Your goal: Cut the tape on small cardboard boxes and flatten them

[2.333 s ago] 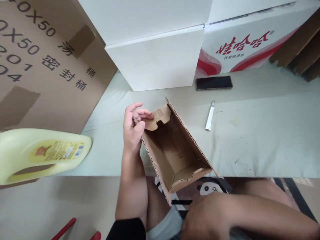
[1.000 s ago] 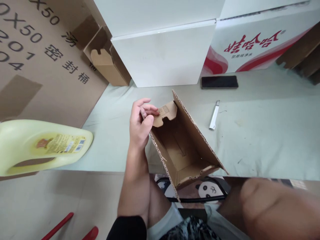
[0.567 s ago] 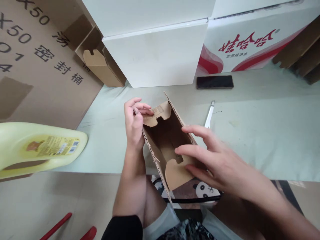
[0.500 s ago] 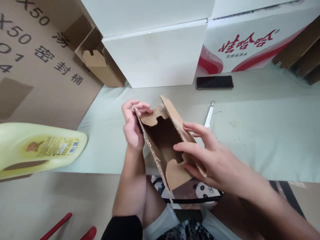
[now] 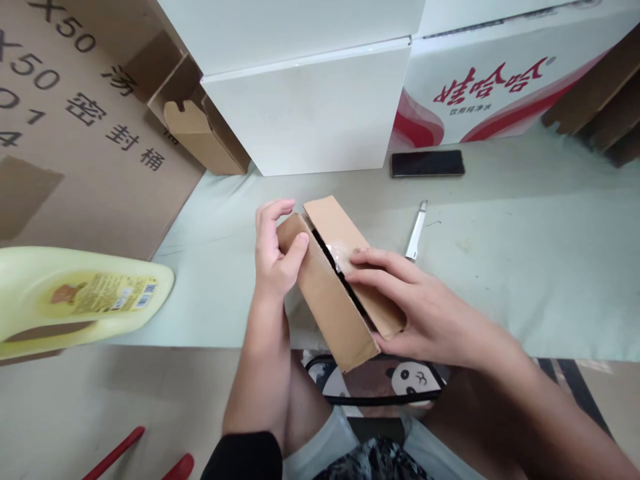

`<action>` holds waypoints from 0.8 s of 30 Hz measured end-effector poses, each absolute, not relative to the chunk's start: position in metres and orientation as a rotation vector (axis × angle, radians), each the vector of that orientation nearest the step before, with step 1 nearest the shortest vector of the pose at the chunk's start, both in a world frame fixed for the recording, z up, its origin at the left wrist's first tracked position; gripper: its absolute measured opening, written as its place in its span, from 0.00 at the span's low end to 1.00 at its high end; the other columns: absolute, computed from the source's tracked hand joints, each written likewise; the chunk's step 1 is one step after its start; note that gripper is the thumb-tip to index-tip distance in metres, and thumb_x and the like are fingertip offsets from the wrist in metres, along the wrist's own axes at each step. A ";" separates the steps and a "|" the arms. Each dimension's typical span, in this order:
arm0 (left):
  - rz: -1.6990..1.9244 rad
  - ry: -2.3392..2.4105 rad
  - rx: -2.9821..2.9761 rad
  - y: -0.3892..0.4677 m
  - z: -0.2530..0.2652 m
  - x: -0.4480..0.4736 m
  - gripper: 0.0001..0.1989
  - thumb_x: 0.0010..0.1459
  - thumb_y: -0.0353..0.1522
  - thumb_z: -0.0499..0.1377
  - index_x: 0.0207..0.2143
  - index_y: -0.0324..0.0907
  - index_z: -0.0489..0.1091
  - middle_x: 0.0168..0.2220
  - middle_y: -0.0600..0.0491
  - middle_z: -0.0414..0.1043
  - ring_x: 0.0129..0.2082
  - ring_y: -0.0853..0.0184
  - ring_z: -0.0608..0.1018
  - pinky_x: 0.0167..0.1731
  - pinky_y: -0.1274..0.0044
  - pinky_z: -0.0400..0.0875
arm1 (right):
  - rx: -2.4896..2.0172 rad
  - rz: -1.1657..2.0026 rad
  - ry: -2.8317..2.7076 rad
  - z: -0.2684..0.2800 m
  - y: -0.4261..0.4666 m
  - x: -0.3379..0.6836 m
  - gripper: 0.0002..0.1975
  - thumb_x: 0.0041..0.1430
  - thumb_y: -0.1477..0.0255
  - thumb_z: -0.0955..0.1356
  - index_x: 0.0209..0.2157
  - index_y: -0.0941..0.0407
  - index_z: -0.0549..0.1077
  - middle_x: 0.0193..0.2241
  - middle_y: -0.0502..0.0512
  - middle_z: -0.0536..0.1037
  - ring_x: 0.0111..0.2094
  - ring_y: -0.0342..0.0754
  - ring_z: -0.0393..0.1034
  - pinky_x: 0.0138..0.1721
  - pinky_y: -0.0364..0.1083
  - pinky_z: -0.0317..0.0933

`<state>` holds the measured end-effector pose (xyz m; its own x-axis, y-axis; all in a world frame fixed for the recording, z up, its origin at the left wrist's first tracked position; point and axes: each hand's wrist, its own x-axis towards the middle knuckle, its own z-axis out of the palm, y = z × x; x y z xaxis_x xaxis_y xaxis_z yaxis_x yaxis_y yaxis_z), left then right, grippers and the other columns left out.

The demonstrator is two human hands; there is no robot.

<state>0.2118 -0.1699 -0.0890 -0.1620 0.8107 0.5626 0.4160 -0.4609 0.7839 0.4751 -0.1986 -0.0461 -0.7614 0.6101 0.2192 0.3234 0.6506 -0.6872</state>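
Note:
A small brown cardboard box (image 5: 333,300) is held tilted over the table's front edge, its two long top flaps folded inward with a narrow dark gap between them. My left hand (image 5: 277,250) grips its far left end, thumb on the left flap and fingers behind. Along the right side lies my right hand (image 5: 410,300), its fingers pressing on the right flap (image 5: 340,227) and its thumb near the close corner. A strip of clear tape (image 5: 337,255) shows at the gap beside the right fingertips. The inside of the box is hidden.
A white utility knife (image 5: 417,230) and a black phone (image 5: 427,163) lie on the pale green tablecloth (image 5: 525,267). White cartons (image 5: 310,113) stand behind. To the left are a large carton (image 5: 100,167), a small open box (image 5: 215,137) and a yellow-green jug (image 5: 85,293).
The long flaps stood up with the box open; now they are folded down over the opening. My left thumb has moved onto the left flap, my right fingers onto the right one.

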 end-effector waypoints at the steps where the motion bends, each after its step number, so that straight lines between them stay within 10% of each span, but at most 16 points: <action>1: 1.589 1.432 1.824 -0.171 -0.087 0.212 0.19 0.58 0.42 0.64 0.52 0.50 0.74 0.54 0.48 0.69 0.56 0.55 0.72 0.63 0.60 0.64 | -0.702 0.919 -2.463 -0.046 -0.197 0.477 0.34 0.58 0.62 0.74 0.64 0.55 0.66 0.68 0.66 0.64 0.70 0.60 0.60 0.67 0.60 0.63; 11: 1.457 1.534 1.793 -0.170 -0.083 0.211 0.12 0.57 0.32 0.61 0.39 0.51 0.85 0.53 0.50 0.75 0.55 0.56 0.76 0.60 0.58 0.70 | -0.585 1.096 -2.422 -0.056 -0.187 0.490 0.44 0.58 0.53 0.75 0.70 0.49 0.60 0.74 0.63 0.52 0.76 0.65 0.40 0.71 0.66 0.52; 18: 1.678 1.604 1.412 -0.167 -0.084 0.188 0.13 0.53 0.31 0.60 0.36 0.50 0.85 0.49 0.51 0.77 0.54 0.57 0.77 0.63 0.61 0.68 | -0.687 1.177 -2.288 -0.087 -0.166 0.502 0.50 0.60 0.57 0.74 0.74 0.44 0.45 0.74 0.63 0.50 0.75 0.62 0.45 0.70 0.65 0.54; 24: 1.663 1.628 1.333 -0.168 -0.087 0.176 0.18 0.53 0.34 0.56 0.40 0.48 0.85 0.56 0.51 0.76 0.63 0.54 0.71 0.68 0.62 0.62 | -0.683 1.311 -2.290 -0.107 -0.159 0.490 0.46 0.60 0.57 0.74 0.73 0.50 0.50 0.71 0.66 0.60 0.70 0.61 0.59 0.68 0.65 0.58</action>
